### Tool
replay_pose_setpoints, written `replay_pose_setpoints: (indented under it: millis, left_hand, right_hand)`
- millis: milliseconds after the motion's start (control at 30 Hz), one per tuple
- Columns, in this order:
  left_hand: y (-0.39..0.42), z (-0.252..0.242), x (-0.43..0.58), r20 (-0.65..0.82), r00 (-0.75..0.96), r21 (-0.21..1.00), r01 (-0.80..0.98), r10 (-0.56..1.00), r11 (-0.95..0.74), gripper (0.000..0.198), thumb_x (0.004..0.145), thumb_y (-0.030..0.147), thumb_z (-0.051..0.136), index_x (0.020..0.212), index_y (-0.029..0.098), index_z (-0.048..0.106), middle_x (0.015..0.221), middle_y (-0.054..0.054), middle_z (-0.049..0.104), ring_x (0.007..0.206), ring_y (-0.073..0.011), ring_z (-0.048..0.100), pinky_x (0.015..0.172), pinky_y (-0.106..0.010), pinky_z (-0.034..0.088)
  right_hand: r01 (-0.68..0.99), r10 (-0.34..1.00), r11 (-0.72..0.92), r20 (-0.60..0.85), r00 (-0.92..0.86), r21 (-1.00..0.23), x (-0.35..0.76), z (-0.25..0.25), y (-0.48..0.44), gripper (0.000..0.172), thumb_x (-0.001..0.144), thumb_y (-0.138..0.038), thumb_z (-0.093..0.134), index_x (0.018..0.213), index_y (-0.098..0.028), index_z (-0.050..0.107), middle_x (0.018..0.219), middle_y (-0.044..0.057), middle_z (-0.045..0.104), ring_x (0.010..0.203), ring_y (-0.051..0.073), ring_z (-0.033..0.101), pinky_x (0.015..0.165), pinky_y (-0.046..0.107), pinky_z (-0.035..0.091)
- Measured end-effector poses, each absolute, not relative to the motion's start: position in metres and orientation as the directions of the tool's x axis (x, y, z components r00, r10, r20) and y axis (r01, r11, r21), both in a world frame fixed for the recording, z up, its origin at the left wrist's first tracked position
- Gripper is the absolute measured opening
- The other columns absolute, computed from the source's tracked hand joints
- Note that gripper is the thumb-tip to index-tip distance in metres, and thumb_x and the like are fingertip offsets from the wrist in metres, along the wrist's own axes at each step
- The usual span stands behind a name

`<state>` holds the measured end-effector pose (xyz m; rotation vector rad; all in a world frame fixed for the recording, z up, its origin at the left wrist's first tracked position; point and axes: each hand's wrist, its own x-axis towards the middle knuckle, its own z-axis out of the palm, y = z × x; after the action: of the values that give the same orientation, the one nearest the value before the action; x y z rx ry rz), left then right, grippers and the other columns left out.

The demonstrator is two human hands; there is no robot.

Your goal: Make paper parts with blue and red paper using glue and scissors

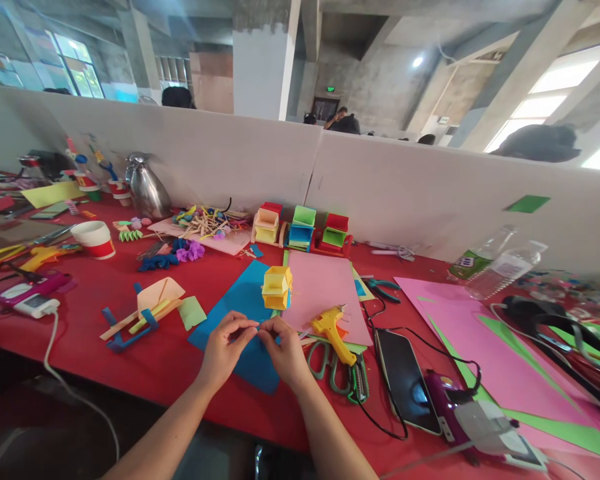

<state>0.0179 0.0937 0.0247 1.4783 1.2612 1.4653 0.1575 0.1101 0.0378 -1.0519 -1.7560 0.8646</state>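
Observation:
My left hand [226, 348] and my right hand [285, 351] meet over a blue paper sheet [240, 301] on the red table [145, 360]. Their fingertips pinch together on a small thin piece between them, too small to name. Just beyond the hands stands a yellow folded paper box [277, 287], on the edge of a pink sheet [325, 293]. A yellow glue gun [333, 330] lies right of my right hand, with green-handled scissors [325, 365] beneath it.
Coloured paper boxes [303, 230] line the white partition [380, 187]. A paper craft on blue strips [147, 308], a paper cup [95, 239] and a metal jug [147, 187] sit to the left. A phone [405, 380], cables, bottles [500, 263] and pink and green sheets lie right.

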Motion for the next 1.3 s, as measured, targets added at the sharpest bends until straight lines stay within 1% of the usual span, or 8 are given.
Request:
replay_pose_setpoints:
  millis: [300, 533, 633, 733, 833, 967, 1133, 1300]
  left_hand:
    - [0.113, 0.045, 0.000, 0.437, 0.083, 0.757, 0.504, 0.896, -0.416, 0.020, 0.085, 0.030, 0.047, 0.076, 0.018, 0.062, 0.077, -0.002, 0.055, 0.075, -0.0136, 0.056, 0.067, -0.023, 0.044]
    - [0.131, 0.042, -0.021, 0.353, 0.258, 0.783, 0.445, 0.900, -0.434, 0.023, 0.084, 0.034, 0.048, 0.075, 0.019, 0.064, 0.078, -0.001, 0.054, 0.075, -0.0130, 0.054, 0.070, -0.023, 0.043]
    - [0.132, 0.030, -0.024, 0.360, 0.225, 0.819, 0.387, 0.905, -0.422, 0.023, 0.083, 0.036, 0.050, 0.079, 0.019, 0.065, 0.081, -0.002, 0.054, 0.079, -0.0137, 0.054, 0.073, -0.024, 0.043]
    - [0.133, 0.023, -0.026, 0.353, 0.209, 0.845, 0.346, 0.912, -0.407, 0.022, 0.082, 0.036, 0.052, 0.082, 0.020, 0.066, 0.085, -0.002, 0.052, 0.083, -0.0142, 0.054, 0.074, -0.024, 0.043]
    - [0.135, 0.022, -0.027, 0.346, 0.229, 0.849, 0.337, 0.910, -0.407, 0.021, 0.081, 0.036, 0.053, 0.084, 0.020, 0.068, 0.083, -0.002, 0.053, 0.081, -0.0139, 0.053, 0.075, -0.025, 0.043]
    - [0.135, 0.022, -0.027, 0.353, 0.220, 0.846, 0.341, 0.909, -0.411, 0.023, 0.081, 0.036, 0.052, 0.085, 0.021, 0.068, 0.082, -0.002, 0.053, 0.079, -0.0140, 0.054, 0.074, -0.026, 0.043]
    - [0.116, 0.009, -0.028, 0.275, 0.073, 0.860, 0.427, 0.959, -0.279, 0.046, 0.074, 0.039, 0.060, 0.116, 0.022, 0.049, 0.089, -0.002, 0.057, 0.071, -0.0140, 0.054, 0.065, -0.026, 0.046]
    - [0.095, 0.001, -0.029, 0.278, 0.109, 0.625, 0.734, 0.954, -0.266, 0.018, 0.074, 0.032, 0.060, 0.087, 0.020, 0.058, 0.083, -0.004, 0.059, 0.078, -0.0210, 0.055, 0.069, -0.032, 0.044]
  right_hand:
    - [0.293, 0.949, 0.310, 0.275, -0.155, -0.904, 0.160, 0.034, 0.114, 0.017, 0.077, -0.029, 0.056, 0.077, -0.017, 0.067, 0.071, 0.002, 0.062, 0.066, 0.013, 0.054, 0.062, 0.024, 0.042]
    - [0.363, 0.953, 0.304, 0.284, -0.110, -0.881, 0.166, 0.030, 0.120, 0.021, 0.079, -0.030, 0.054, 0.084, -0.017, 0.070, 0.075, 0.003, 0.065, 0.068, 0.015, 0.058, 0.062, 0.025, 0.046]
    - [0.512, 0.947, 0.322, 0.262, -0.187, -0.796, 0.161, 0.028, 0.120, 0.022, 0.080, -0.024, 0.052, 0.094, -0.018, 0.068, 0.084, 0.004, 0.066, 0.075, 0.015, 0.061, 0.068, 0.024, 0.046]
    - [0.746, 0.948, 0.317, 0.171, -0.269, -0.586, 0.153, 0.032, 0.124, 0.029, 0.081, -0.018, 0.050, 0.108, -0.019, 0.062, 0.097, 0.005, 0.065, 0.082, 0.014, 0.061, 0.073, 0.022, 0.044]
    - [0.817, 0.933, 0.353, 0.112, -0.341, -0.456, 0.144, 0.036, 0.134, 0.029, 0.079, -0.013, 0.050, 0.103, -0.020, 0.064, 0.095, 0.006, 0.065, 0.085, 0.016, 0.061, 0.072, 0.022, 0.043]
    - [0.841, 0.918, 0.387, 0.077, -0.388, -0.378, 0.135, 0.038, 0.144, 0.023, 0.077, -0.009, 0.048, 0.086, -0.019, 0.067, 0.085, 0.007, 0.065, 0.081, 0.018, 0.061, 0.067, 0.024, 0.041]
    - [0.871, 0.931, 0.363, 0.087, -0.355, -0.331, 0.135, 0.035, 0.140, 0.020, 0.079, -0.012, 0.046, 0.087, -0.016, 0.063, 0.089, 0.009, 0.064, 0.082, 0.018, 0.060, 0.067, 0.024, 0.041]
    - [0.853, 0.918, 0.390, 0.081, -0.388, -0.345, 0.141, 0.031, 0.134, 0.026, 0.078, -0.012, 0.046, 0.099, -0.018, 0.061, 0.093, 0.007, 0.064, 0.083, 0.017, 0.060, 0.068, 0.023, 0.041]
